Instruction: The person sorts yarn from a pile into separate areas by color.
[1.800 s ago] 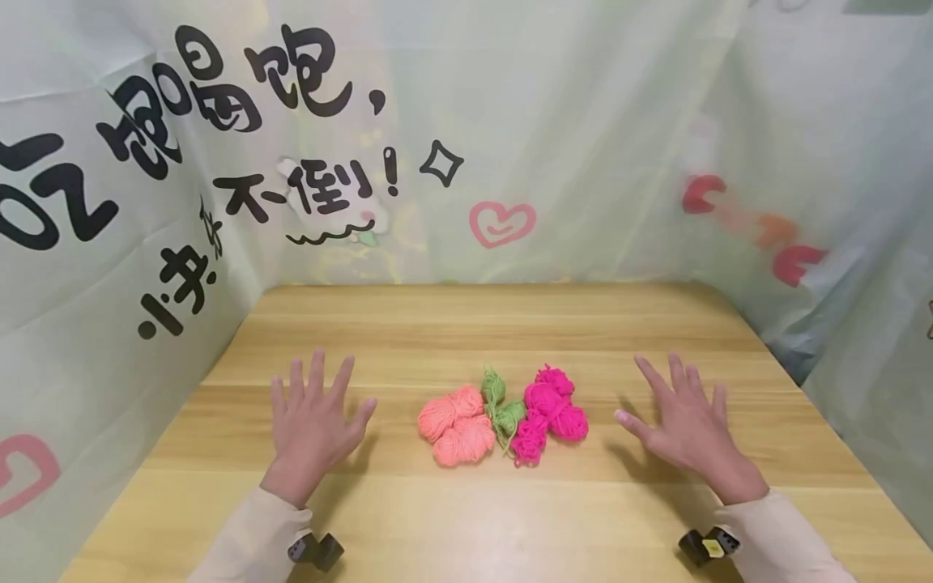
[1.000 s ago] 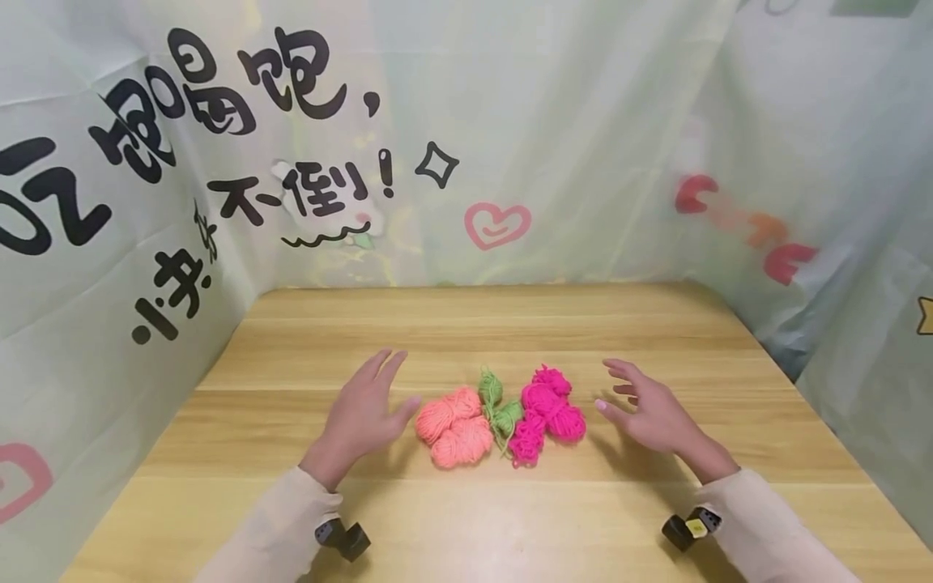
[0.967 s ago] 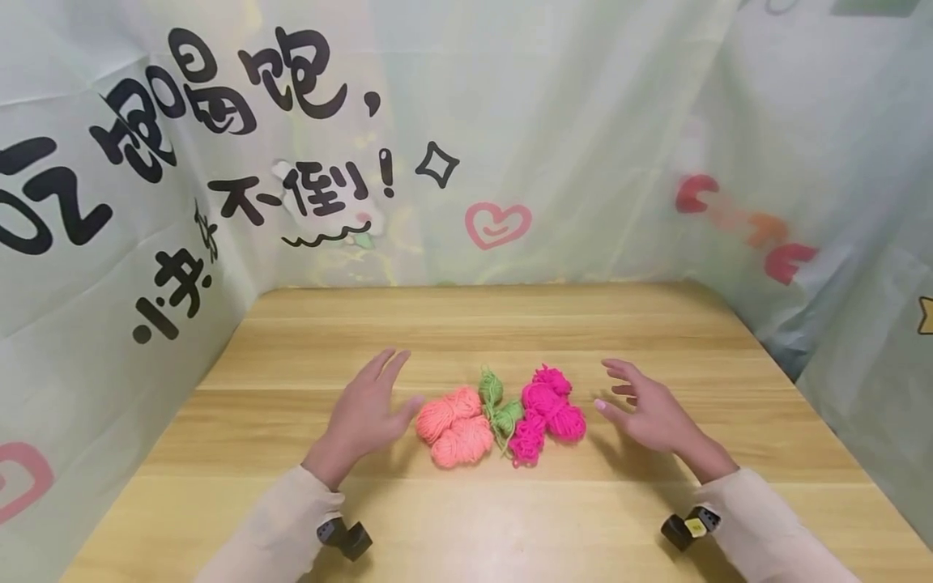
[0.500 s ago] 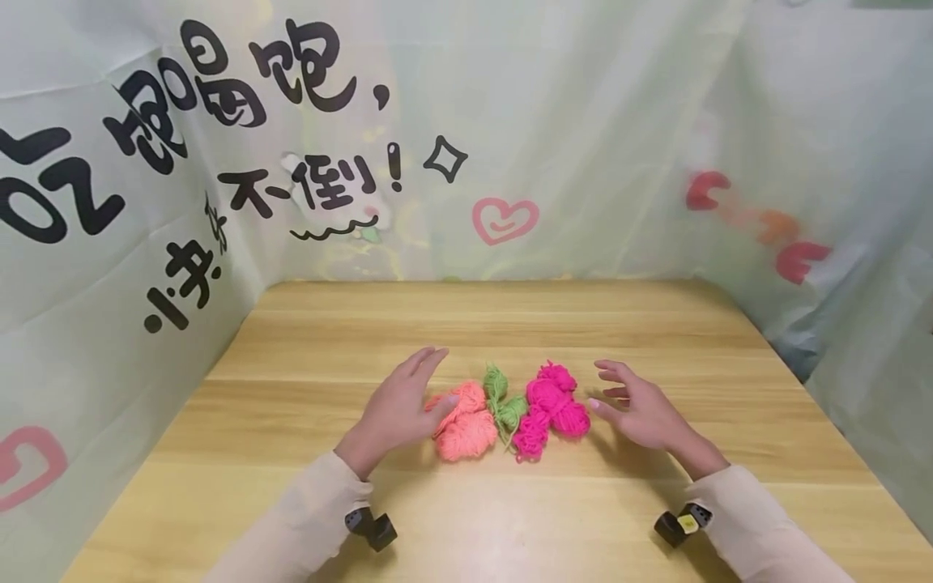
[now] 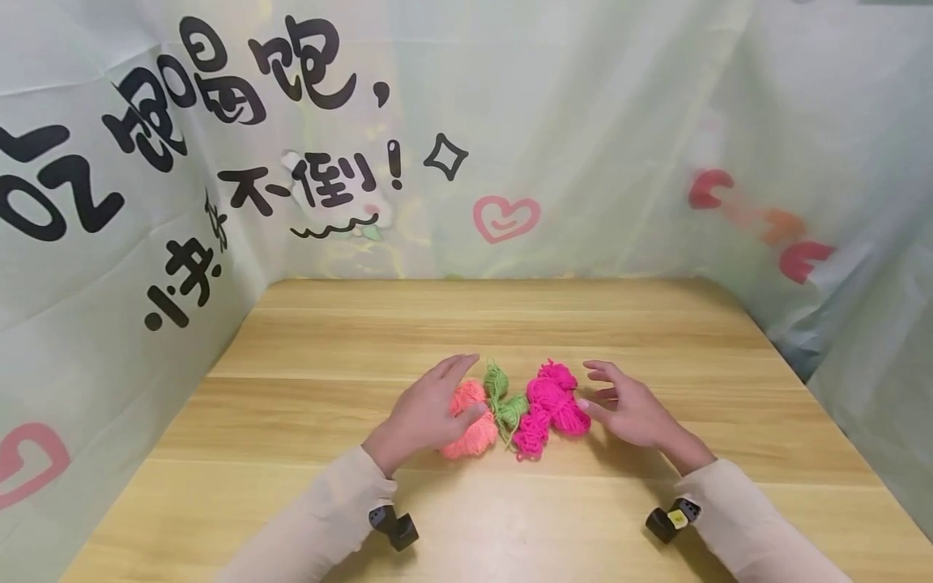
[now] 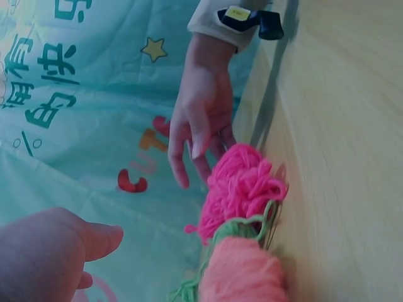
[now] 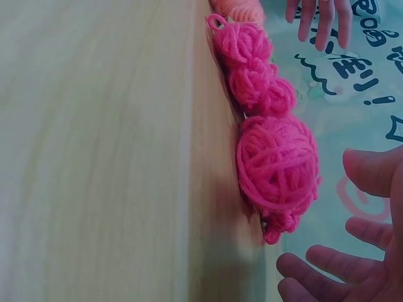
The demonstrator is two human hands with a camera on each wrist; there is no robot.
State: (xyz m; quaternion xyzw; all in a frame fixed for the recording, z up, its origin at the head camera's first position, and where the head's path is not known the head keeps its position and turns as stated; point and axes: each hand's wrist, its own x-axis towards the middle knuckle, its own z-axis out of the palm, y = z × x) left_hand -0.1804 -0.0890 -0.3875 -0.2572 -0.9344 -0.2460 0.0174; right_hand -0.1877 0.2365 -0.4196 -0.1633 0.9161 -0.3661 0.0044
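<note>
Three bunches of yarn lie side by side mid-table. The coral yarn (image 5: 470,433) is at the left, partly covered in the head view by my left hand (image 5: 432,413). That hand hovers over it, fingers extended and thumb apart, holding nothing. Green yarn (image 5: 512,410) sits in the middle, with loose strands. At the right is the magenta yarn (image 5: 551,402), in several lumps. My right hand (image 5: 632,409) is just to its right, fingers gently bent and spread, thumb tip at the yarn's edge in the head view. The right wrist view shows the magenta yarn (image 7: 278,162) outside the fingers.
The wooden table (image 5: 510,324) runs back to a printed cloth (image 5: 598,146) hung behind and along both sides. Each sleeve carries a small black wrist camera, one at the left (image 5: 394,526) and one at the right (image 5: 672,519).
Both hands came inward from wide apart. The left moved right until it overlaps the coral yarn; the right moved left to the magenta yarn's edge. The yarn stays in place.
</note>
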